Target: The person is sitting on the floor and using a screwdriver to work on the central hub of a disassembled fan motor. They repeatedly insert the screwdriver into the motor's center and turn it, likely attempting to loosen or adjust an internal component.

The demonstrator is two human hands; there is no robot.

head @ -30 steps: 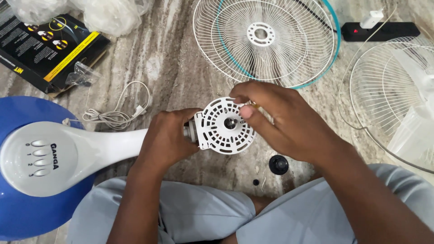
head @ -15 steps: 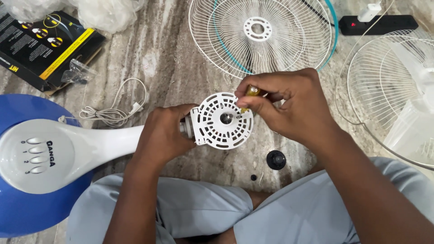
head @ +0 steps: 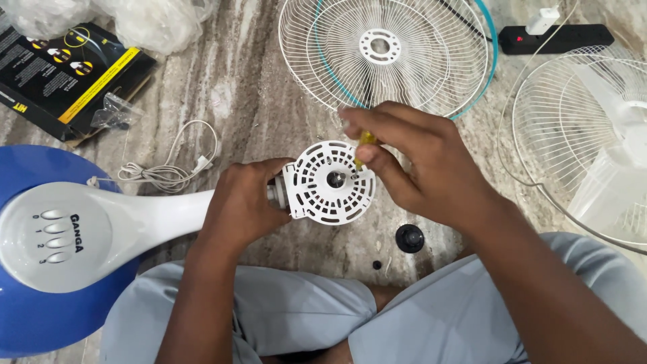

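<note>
Fan base: the blue and white base (head: pixel 60 236) lies off to the left of my left fingers, its white neck running toward them.
Cord: a bundled white cord (head: pixel 165 172) sits on the floor (head: pixel 242 101) just beyond and left of my left fingers.
Left hand: my left hand (head: pixel 242 202) has its fingers wrapped shut around the back of the motor, where the neck ends.
Motor face: the round white slotted motor housing (head: pixel 330 183) sits between my two sets of fingers, its face turned up toward me.
Right hand: my right hand (head: pixel 418 162) has its fingers pinched closed on a small yellow-handled tool (head: pixel 366 140), held at the upper right rim of the housing.
Black knob: a round black cap (head: pixel 409 238) lies on the floor just below my right fingers.
Grilles: one white wire grille (head: pixel 384 50) lies beyond my right fingers, another (head: pixel 579 135) well to their right.
</note>
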